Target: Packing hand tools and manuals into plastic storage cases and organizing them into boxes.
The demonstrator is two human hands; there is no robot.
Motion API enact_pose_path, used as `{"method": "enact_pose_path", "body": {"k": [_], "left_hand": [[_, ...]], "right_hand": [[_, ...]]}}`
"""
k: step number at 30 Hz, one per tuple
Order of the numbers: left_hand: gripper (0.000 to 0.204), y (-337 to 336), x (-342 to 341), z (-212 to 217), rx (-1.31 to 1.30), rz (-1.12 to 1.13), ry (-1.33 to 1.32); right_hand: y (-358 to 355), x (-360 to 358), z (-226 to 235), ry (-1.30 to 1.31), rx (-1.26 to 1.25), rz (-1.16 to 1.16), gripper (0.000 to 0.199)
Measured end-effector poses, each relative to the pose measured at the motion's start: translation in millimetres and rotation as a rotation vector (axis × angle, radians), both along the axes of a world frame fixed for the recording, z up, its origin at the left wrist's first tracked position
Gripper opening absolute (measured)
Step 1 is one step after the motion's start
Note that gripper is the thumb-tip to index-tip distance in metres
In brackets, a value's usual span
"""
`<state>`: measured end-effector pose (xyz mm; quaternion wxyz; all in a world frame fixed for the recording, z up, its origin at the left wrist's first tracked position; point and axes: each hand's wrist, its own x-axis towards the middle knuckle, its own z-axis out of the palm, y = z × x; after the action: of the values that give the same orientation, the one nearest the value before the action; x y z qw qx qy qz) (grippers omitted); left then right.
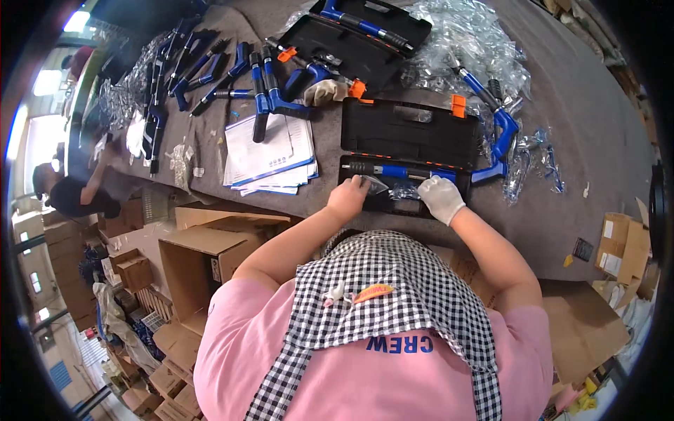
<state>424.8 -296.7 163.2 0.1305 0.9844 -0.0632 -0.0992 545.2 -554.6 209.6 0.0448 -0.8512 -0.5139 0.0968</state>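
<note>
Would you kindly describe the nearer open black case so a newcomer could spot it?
On the grey table, look right of the white papers. The black case there lies open, nearest the checked apron. Unlike the farther case, it has the gloved right hand over it.

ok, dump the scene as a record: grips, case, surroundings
left grip: bare, fingers at clear plastic; hold unclear
right grip: white-gloved, over near case's right side; hold unclear
near case: black, open, lid on far side
inside: blue-and-black tool
left of case: printed sheets
behind: second open case, clear plastic heap
right of case: loose tool
surface: grey table
</note>
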Motion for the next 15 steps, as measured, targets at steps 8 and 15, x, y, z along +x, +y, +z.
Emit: {"method": "enact_pose_path", "body": {"k": [8,15], "left_hand": [[0.031,83.4,12.4,68.0,-0.261,0.397,-0.082],[0.069,185.9,17.7,39.0,-0.012,0.226,-0.077]], "right_hand": [[6.7,-8.8,-0.3,0.026,-0.151,-0.095,0.008],[-2.0,-10.0,50.3,0.135,0.129,-0.416,0.036]]}}
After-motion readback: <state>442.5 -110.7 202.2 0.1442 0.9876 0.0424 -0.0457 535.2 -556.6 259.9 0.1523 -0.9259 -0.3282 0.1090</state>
